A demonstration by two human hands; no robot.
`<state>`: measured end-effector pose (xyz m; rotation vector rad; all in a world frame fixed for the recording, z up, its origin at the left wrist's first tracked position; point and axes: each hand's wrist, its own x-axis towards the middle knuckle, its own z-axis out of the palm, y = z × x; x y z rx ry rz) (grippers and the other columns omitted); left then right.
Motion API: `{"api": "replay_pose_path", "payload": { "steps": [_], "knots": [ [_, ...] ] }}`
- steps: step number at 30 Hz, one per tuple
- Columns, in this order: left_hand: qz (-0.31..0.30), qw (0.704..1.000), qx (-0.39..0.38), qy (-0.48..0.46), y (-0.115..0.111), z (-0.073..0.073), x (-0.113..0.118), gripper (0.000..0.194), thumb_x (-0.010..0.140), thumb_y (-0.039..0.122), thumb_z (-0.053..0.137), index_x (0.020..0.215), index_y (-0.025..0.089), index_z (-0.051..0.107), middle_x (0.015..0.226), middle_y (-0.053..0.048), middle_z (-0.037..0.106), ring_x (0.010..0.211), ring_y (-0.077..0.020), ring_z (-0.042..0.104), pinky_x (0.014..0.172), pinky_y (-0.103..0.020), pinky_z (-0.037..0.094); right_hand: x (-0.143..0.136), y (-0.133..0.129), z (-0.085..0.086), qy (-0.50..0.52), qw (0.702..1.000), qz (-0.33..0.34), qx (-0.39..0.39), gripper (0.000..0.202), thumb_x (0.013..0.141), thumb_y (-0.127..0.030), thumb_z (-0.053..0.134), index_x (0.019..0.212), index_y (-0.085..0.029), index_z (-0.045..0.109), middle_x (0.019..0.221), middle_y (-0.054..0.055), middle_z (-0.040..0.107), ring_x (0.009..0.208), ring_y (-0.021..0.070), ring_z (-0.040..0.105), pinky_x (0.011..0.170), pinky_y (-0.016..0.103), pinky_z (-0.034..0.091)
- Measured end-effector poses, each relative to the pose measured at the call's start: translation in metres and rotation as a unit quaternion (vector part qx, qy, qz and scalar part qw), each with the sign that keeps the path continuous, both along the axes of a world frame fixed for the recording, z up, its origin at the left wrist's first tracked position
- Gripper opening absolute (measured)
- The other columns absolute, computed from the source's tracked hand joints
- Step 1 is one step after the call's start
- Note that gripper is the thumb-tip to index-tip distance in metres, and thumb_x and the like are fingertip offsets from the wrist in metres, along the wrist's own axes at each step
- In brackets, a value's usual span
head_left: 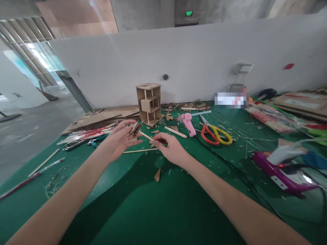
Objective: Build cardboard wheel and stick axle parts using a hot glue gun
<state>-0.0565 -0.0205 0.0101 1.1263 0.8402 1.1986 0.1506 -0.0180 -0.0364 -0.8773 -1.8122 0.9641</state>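
Note:
Over the green table, my left hand (118, 140) holds a small brown cardboard piece (136, 128) between its fingers. A thin wooden stick (146, 135) runs from that piece to my right hand (170, 147), whose thumb and fingertips pinch its near end. Whether the stick is attached to the piece cannot be made out. Behind my hands stands an upright cardboard frame (150, 104) with shelves, a small box and thin sticks inside. Another thin stick (140, 150) lies on the table below my hands.
Right of my hands are a pink glue gun (188, 125), red-handled scissors (209, 134), yellow-handled scissors (221, 135) and a purple power strip (286, 173) with cables. Flat cardboard (107, 115) and wrapped sticks lie at left. Cardboard scraps surround the frame, with a white wall behind.

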Motion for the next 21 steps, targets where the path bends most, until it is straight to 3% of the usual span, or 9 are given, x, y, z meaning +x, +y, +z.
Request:
{"api": "replay_pose_path", "payload": {
  "steps": [3, 5, 7, 9, 11, 13, 16, 19, 21],
  "knots": [
    [0.109, 0.962, 0.212, 0.130, -0.005, 0.010, 0.001, 0.016, 0.084, 0.032, 0.058, 0.097, 0.025, 0.063, 0.112, -0.005, 0.060, 0.101, -0.0205, 0.061, 0.088, -0.044, 0.053, -0.006, -0.003, 0.001, 0.067, 0.997, -0.009, -0.039, 0.010, 0.085, -0.030, 0.054, 0.087, -0.021, 0.056, 0.082, 0.001, 0.059, 0.073, 0.0144, 0.054, 0.066, 0.029, 0.043],
    [0.151, 0.885, 0.355, 0.262, -0.013, 0.018, 0.003, 0.019, 0.082, 0.031, 0.061, 0.099, 0.024, 0.065, 0.119, -0.006, 0.057, 0.109, -0.0220, 0.057, 0.092, -0.041, 0.050, -0.010, -0.005, 0.003, 0.114, 0.992, 0.004, -0.057, 0.012, 0.084, -0.032, 0.055, 0.087, -0.021, 0.055, 0.080, 0.000, 0.057, 0.072, 0.0140, 0.053, 0.063, 0.027, 0.042],
    [0.178, 0.791, 0.444, 0.381, -0.020, 0.027, 0.007, 0.028, 0.078, 0.029, 0.066, 0.106, 0.025, 0.063, 0.118, -0.006, 0.059, 0.111, -0.0234, 0.056, 0.094, -0.041, 0.049, -0.013, -0.008, 0.004, 0.153, 0.986, 0.020, -0.063, 0.013, 0.083, -0.033, 0.056, 0.087, -0.020, 0.055, 0.078, 0.000, 0.055, 0.071, 0.0133, 0.052, 0.062, 0.026, 0.042],
    [0.203, 0.711, 0.493, 0.459, -0.024, 0.033, 0.012, 0.037, 0.076, 0.029, 0.069, 0.111, 0.025, 0.059, 0.112, -0.006, 0.062, 0.107, -0.0231, 0.058, 0.092, -0.040, 0.050, -0.015, -0.009, 0.005, 0.167, 0.983, 0.028, -0.064, 0.013, 0.084, -0.033, 0.056, 0.087, -0.020, 0.055, 0.078, 0.000, 0.054, 0.071, 0.0127, 0.052, 0.063, 0.026, 0.042],
    [0.227, 0.658, 0.519, 0.495, -0.025, 0.037, 0.017, 0.037, 0.077, 0.027, 0.068, 0.112, 0.025, 0.057, 0.107, -0.006, 0.064, 0.102, -0.0219, 0.060, 0.088, -0.037, 0.051, -0.014, -0.010, 0.006, 0.150, 0.987, 0.030, -0.052, 0.013, 0.084, -0.033, 0.055, 0.087, -0.020, 0.055, 0.079, 0.000, 0.055, 0.071, 0.0126, 0.053, 0.063, 0.026, 0.043],
    [0.241, 0.630, 0.534, 0.509, -0.022, 0.039, 0.021, 0.032, 0.079, 0.024, 0.066, 0.110, 0.023, 0.057, 0.105, -0.006, 0.065, 0.100, -0.0210, 0.061, 0.087, -0.035, 0.051, -0.011, -0.009, 0.009, 0.108, 0.993, 0.029, -0.021, 0.013, 0.086, -0.033, 0.054, 0.089, -0.021, 0.055, 0.083, 0.001, 0.057, 0.074, 0.0135, 0.055, 0.065, 0.028, 0.045],
    [0.234, 0.613, 0.551, 0.516, -0.017, 0.041, 0.024, 0.027, 0.081, 0.020, 0.061, 0.108, 0.022, 0.057, 0.105, -0.005, 0.065, 0.099, -0.0202, 0.062, 0.087, -0.035, 0.051, -0.002, -0.010, 0.019, 0.039, 0.996, -0.004, 0.076, 0.022, 0.086, -0.031, 0.054, 0.106, -0.022, 0.052, 0.103, 0.006, 0.058, 0.089, 0.0170, 0.057, 0.074, 0.032, 0.049],
    [0.222, 0.607, 0.569, 0.509, -0.014, 0.045, 0.026, 0.025, 0.082, 0.016, 0.059, 0.106, 0.022, 0.057, 0.106, -0.005, 0.065, 0.100, -0.0194, 0.062, 0.088, -0.034, 0.051, 0.008, -0.012, 0.037, 0.006, 0.979, -0.063, 0.195, 0.042, 0.088, -0.026, 0.053, 0.127, -0.026, 0.040, 0.123, 0.010, 0.052, 0.106, 0.0204, 0.053, 0.083, 0.037, 0.050],
    [0.219, 0.598, 0.580, 0.508, -0.014, 0.047, 0.028, 0.024, 0.081, 0.015, 0.058, 0.105, 0.021, 0.057, 0.105, -0.005, 0.066, 0.100, -0.0189, 0.062, 0.087, -0.034, 0.051, 0.014, -0.012, 0.050, -0.022, 0.954, -0.095, 0.284, 0.045, 0.088, -0.019, 0.049, 0.131, -0.027, 0.038, 0.128, 0.009, 0.050, 0.115, 0.0216, 0.050, 0.090, 0.040, 0.047]
  ]
}}
